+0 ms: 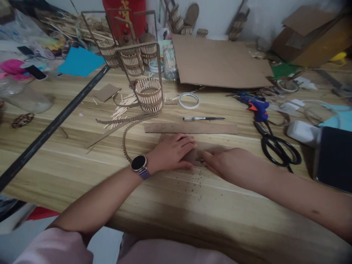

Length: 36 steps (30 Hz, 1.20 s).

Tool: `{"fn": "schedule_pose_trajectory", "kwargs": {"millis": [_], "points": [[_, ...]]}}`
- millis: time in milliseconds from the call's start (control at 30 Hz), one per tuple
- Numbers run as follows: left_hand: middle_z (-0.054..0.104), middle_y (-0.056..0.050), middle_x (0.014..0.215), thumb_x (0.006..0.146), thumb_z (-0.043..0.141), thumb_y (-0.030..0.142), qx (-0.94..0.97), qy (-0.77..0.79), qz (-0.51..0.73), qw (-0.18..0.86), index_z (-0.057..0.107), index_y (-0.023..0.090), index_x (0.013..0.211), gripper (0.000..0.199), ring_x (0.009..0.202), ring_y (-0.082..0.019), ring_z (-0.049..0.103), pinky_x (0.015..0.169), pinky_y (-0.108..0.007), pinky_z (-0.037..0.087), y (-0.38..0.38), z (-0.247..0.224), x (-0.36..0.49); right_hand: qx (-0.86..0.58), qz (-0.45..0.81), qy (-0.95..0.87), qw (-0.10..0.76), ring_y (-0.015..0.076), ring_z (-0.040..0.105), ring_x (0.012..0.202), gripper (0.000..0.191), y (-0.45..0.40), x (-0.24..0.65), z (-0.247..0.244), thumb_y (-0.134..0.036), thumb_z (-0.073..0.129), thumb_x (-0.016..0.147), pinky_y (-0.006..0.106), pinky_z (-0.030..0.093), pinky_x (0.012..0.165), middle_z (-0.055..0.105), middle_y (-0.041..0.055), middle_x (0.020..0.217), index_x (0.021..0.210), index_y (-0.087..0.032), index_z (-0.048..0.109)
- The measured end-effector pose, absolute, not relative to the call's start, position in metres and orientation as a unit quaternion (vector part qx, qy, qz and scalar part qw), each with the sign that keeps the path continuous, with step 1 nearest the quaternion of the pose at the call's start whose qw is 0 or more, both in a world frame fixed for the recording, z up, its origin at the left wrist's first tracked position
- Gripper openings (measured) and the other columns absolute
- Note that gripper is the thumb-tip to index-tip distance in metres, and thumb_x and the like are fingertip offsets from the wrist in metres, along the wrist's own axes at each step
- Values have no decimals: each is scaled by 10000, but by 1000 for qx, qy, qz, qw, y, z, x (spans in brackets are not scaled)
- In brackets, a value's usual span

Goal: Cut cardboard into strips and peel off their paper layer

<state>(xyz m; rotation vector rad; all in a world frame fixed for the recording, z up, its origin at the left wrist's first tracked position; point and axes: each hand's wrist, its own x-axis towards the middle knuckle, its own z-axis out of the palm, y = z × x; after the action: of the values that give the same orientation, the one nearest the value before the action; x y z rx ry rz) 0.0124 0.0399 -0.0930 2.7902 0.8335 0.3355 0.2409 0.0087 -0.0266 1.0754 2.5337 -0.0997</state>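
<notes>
A flat strip of brown cardboard lies on the wooden table in front of me, partly covered by both hands. My left hand rests flat on it with the fingers stretched out. My right hand is closed around a thin dark tool; only its tip shows, pointing at the cardboard beside my left thumb. Most of the tool is hidden, so its kind is unclear. Small dark crumbs are scattered on the table below the strip. Just beyond lies another cardboard strip, with a black pen behind it.
Black-handled scissors and a blue glue gun lie at right, near a dark tablet-like device. A small stick basket with a tall handle stands behind my left hand. A long black ruler-like strip crosses the left side.
</notes>
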Motion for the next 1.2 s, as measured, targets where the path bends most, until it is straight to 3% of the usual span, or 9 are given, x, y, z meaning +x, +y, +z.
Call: {"fn": "schedule_pose_trajectory", "kwargs": {"millis": [200,467,700,1033,1200], "points": [[553,-145,1518,933,563,698,947,282,119,102,579,131,1375,719,1420,-328,446,1193,-469,378,39,-94,12,372,-39,912,166,166,623,570,180,8,243,-26,-199,446,972,286,182,498,654,16,677,969,-182,625],[560,-157,1509,944,597,657,947,281,114,103,584,131,1373,679,1418,-334,449,1171,-480,401,40,-93,13,393,-46,879,264,240,742,698,275,10,224,-11,-47,484,914,314,260,496,759,66,780,1038,-201,674],[553,-146,1520,955,588,648,950,275,109,100,582,140,1377,660,1427,-315,451,1189,-467,381,41,-92,12,400,-52,871,280,306,750,683,340,10,219,-7,7,523,881,336,273,479,783,94,800,1052,-208,725],[541,-127,1544,970,542,663,948,272,121,109,583,157,1390,658,1443,-311,443,1200,-474,375,41,-96,8,400,-55,886,229,216,704,669,284,8,245,-15,-28,507,903,308,236,503,740,48,739,1017,-215,687],[540,-138,1542,971,512,684,947,269,128,116,577,151,1404,690,1441,-316,443,1204,-488,374,42,-97,7,407,-62,889,200,162,581,521,246,3,275,-26,-102,463,953,296,219,495,639,-4,605,982,-235,668]]}}
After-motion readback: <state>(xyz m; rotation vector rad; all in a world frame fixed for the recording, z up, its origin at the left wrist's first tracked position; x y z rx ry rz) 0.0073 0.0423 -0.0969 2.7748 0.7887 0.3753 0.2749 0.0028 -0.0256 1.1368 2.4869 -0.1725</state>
